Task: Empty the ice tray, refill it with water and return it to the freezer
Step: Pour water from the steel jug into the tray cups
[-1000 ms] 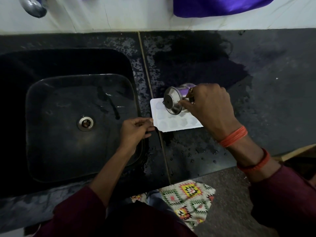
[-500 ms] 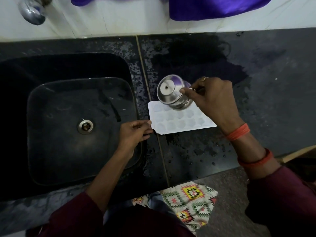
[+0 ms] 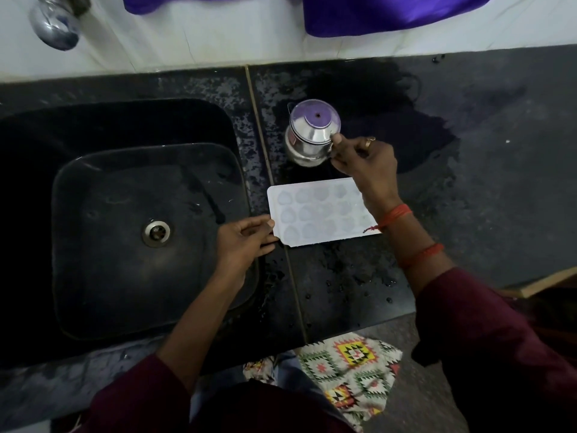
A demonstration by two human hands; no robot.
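Head view: steel cup (image 3: pixel 312 134) behind ice tray (image 3: pixel 318 214); contents unclear.

The white rectangular plastic ice tray (image 3: pixel 318 214) lies flat, cells up, on the wet surface (image 3: pixel 343 292), its near left corner pinched by the left hand (image 3: pixel 243 242). Just beyond it, the right hand (image 3: pixel 365 164) holds the shiny steel cup (image 3: pixel 309 135).

The left hand (image 3: pixel 242 242) pinched the white ice tray's (image 3: pixel 318 210) near-left corner on the wet counter (image 3: pixel 343 285); the right hand (image 3: pixel 363 160) gripped a steel cup (image 3: pixel 310 132) behind it.
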